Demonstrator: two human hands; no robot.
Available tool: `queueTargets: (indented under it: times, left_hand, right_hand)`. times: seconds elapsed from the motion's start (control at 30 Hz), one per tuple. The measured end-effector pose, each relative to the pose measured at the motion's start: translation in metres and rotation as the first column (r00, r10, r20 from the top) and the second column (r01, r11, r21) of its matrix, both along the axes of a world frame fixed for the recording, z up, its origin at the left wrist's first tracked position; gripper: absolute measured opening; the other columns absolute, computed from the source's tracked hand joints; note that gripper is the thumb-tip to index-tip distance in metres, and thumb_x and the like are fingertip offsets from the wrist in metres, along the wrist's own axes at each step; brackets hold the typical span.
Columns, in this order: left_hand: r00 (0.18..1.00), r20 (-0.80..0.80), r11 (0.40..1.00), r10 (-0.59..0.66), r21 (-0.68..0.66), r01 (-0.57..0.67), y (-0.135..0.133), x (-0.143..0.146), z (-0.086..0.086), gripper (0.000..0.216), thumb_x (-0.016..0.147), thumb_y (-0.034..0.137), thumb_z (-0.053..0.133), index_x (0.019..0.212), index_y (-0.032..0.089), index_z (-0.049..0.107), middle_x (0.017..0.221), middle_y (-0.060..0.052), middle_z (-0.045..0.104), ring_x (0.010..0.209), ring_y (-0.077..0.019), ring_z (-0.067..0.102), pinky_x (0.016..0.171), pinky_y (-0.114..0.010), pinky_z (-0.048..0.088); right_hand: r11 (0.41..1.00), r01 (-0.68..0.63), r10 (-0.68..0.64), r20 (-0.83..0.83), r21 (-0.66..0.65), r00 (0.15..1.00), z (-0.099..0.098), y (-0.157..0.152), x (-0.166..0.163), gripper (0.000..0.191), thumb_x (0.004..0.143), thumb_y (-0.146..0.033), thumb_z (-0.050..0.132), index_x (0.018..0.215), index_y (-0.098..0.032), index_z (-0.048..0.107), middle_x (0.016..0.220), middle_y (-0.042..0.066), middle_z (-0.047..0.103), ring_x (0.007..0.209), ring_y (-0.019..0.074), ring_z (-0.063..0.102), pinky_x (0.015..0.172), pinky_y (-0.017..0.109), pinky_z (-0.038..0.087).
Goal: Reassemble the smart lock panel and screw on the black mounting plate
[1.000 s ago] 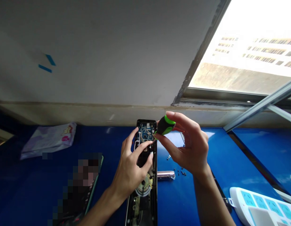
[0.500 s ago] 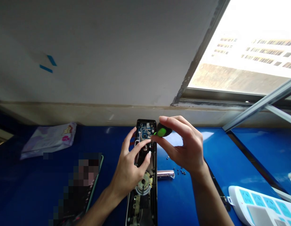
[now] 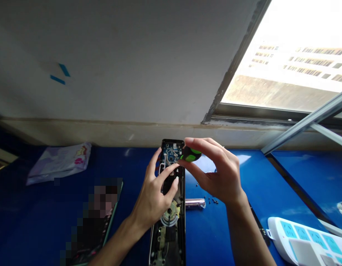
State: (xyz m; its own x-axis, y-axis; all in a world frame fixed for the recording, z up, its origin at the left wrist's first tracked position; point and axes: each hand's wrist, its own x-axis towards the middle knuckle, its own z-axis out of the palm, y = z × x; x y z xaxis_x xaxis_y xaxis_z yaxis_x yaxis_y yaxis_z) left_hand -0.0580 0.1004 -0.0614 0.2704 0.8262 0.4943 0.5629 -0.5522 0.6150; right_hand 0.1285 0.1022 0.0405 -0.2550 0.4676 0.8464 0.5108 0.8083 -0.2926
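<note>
A long narrow electronic device [image 3: 173,242] lies opened lengthwise in front of me, its black casing showing wires inside. At its far end sits a blue circuit board [image 3: 171,151]; nearer is a round speaker [image 3: 169,213]. My left hand [image 3: 151,194] rests over the casing with fingers spread, one at the left edge and others by the board's near end. My right hand [image 3: 222,173] grips a black and green screwdriver [image 3: 191,155] between thumb and fingers at the board's right side. Fingers hide the screwdriver's tip.
Several small screws [image 3: 214,201] and a pink wrapped cylinder [image 3: 195,203] lie right of the device. A white power strip [image 3: 280,227] is at the lower right. A plastic packet [image 3: 60,162] and a partly blurred phone-like object [image 3: 112,218] lie left on the blue table [image 3: 207,236].
The screwdriver handle has turned a little in my right hand, its green patches now placed differently. My left hand stays over the casing. The view has shifted slightly.
</note>
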Motion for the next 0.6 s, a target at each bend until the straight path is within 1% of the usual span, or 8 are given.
queueTargets:
  times: [0.1,0.2,0.3,0.4,0.5,0.6]
  left_hand:
    - [1.000,-0.004,1.000,0.005,-0.002,-0.005,0.000,0.000,-0.001,0.035,0.101,0.025,0.064,0.135,0.027,0.070,0.178,-0.009,0.023,0.161,-0.0373,0.036,0.129,-0.060,0.040]
    - [1.000,0.000,1.000,0.028,0.006,-0.028,0.001,0.001,-0.001,0.034,0.101,0.027,0.066,0.134,0.028,0.071,0.178,-0.009,0.025,0.160,-0.0375,0.039,0.127,-0.060,0.043]
    - [0.997,0.019,0.996,0.070,0.055,-0.071,0.002,0.002,0.002,0.030,0.098,0.031,0.072,0.127,0.029,0.076,0.174,-0.009,0.033,0.156,-0.0390,0.043,0.124,-0.063,0.047]
    - [0.995,0.040,0.987,0.086,0.133,-0.091,0.003,0.004,0.008,0.021,0.094,0.033,0.079,0.114,0.028,0.082,0.168,-0.009,0.043,0.151,-0.0393,0.047,0.120,-0.063,0.050]
    - [0.995,0.054,0.975,0.078,0.203,-0.087,0.004,0.006,0.012,0.010,0.094,0.030,0.079,0.102,0.027,0.084,0.163,-0.009,0.050,0.147,-0.0372,0.051,0.119,-0.062,0.051]
    - [0.995,0.075,0.969,0.061,0.234,-0.077,0.004,0.006,0.012,0.008,0.096,0.025,0.077,0.098,0.026,0.085,0.159,-0.010,0.054,0.144,-0.0346,0.054,0.118,-0.060,0.052]
  right_hand:
    - [1.000,0.002,-0.002,-0.048,0.001,0.999,0.000,-0.001,0.000,0.063,0.092,-0.008,0.077,0.147,-0.034,0.060,0.114,0.004,0.079,0.090,0.0169,0.077,0.076,0.031,0.070]
    - [1.000,-0.003,0.002,-0.103,-0.010,0.995,0.001,-0.002,0.001,0.070,0.087,-0.004,0.079,0.147,-0.035,0.060,0.120,0.003,0.079,0.095,0.0181,0.078,0.080,0.031,0.070]
    - [1.000,0.008,-0.005,-0.178,0.017,0.984,0.003,-0.006,0.004,0.076,0.083,-0.003,0.082,0.148,-0.037,0.061,0.119,0.002,0.079,0.093,0.0204,0.079,0.077,0.034,0.071]
    - [0.998,0.037,-0.026,-0.249,0.041,0.968,0.006,-0.011,0.007,0.076,0.079,-0.005,0.085,0.144,-0.037,0.063,0.118,0.004,0.079,0.090,0.0234,0.079,0.073,0.039,0.071]
    - [0.996,0.074,-0.056,-0.299,0.051,0.953,0.008,-0.015,0.008,0.077,0.074,-0.006,0.090,0.141,-0.036,0.067,0.119,0.005,0.078,0.092,0.0268,0.080,0.072,0.043,0.071]
    - [0.997,0.062,-0.041,-0.343,0.050,0.938,0.008,-0.016,0.007,0.077,0.073,-0.006,0.090,0.140,-0.036,0.068,0.119,0.005,0.077,0.093,0.0262,0.079,0.072,0.042,0.072]
